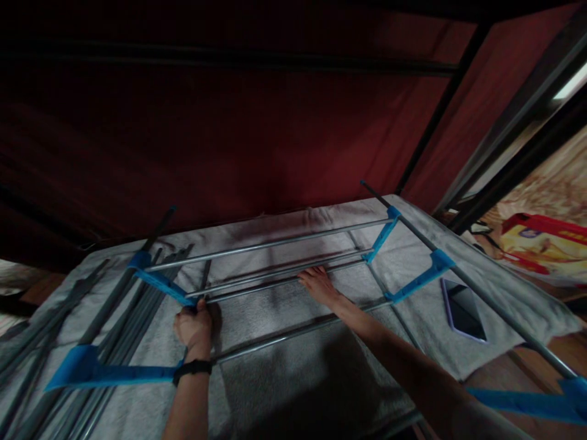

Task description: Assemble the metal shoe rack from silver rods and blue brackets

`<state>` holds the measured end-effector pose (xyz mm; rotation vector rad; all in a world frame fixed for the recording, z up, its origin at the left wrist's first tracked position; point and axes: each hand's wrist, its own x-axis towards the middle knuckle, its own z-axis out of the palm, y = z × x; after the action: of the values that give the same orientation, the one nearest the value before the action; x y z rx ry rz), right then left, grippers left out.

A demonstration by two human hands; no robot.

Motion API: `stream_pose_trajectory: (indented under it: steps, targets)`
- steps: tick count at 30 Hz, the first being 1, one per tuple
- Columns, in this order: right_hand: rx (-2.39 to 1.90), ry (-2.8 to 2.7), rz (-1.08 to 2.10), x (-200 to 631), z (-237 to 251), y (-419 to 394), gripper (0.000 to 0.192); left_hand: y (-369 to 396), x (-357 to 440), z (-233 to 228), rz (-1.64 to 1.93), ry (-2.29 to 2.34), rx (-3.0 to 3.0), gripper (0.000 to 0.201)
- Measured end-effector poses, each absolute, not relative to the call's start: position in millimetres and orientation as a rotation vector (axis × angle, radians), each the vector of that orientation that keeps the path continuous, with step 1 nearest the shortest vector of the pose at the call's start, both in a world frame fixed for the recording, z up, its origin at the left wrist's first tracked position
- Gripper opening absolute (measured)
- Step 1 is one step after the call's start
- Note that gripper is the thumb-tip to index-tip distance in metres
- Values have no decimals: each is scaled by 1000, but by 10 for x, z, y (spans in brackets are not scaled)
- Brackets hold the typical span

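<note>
A frame of grey metal tubes and blue plastic brackets lies across a light cloth. My left hand (193, 322), with a black band on its wrist, is closed round the inner end of a left blue bracket (165, 286), where a tube enters it. The fingers of my right hand (317, 285) curl over a metal tube (261, 288) near the middle of the frame. Close behind runs another parallel tube (247, 280). Opposite, a blue bracket (380, 242) holds the tubes' right ends. My left fingertips are partly hidden.
Several loose grey tubes (132, 330) lie on the cloth (275, 311) at the left. A phone (464, 310) rests on the right. Beyond the cloth's right edge is a red and yellow package (545, 244). Dark red fabric (257, 140) with dark bars rises behind.
</note>
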<state>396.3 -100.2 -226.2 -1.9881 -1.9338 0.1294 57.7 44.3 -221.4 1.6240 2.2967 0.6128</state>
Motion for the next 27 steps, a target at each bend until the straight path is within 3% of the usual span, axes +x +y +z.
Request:
stream_pose_trajectory:
  steps: [7,12,14,19,23,27]
  targets:
    - [-1927,-1922,181,4013,-2259,-1089,28,470,560,-2117,750,2175,1502,29]
    - [-1932,-1736,88,4120,-2334,-1298,33,121,692,-2034,831,2240,1630,61]
    - [-1965,-1587,72,4232,-2385,-1445,29,-102,794,-1995,881,2214,1834,64]
    - [-2172,-1019,-80,4734,-2446,-1869,25,-304,1119,-1927,852,1797,2359,45]
    - [-2287,-730,-166,5168,-2449,-2029,45,-95,1419,-1987,683,1325,2549,34]
    - [-2264,-670,-5,5421,-2513,-1980,53,70,1660,-2114,497,1098,2601,33]
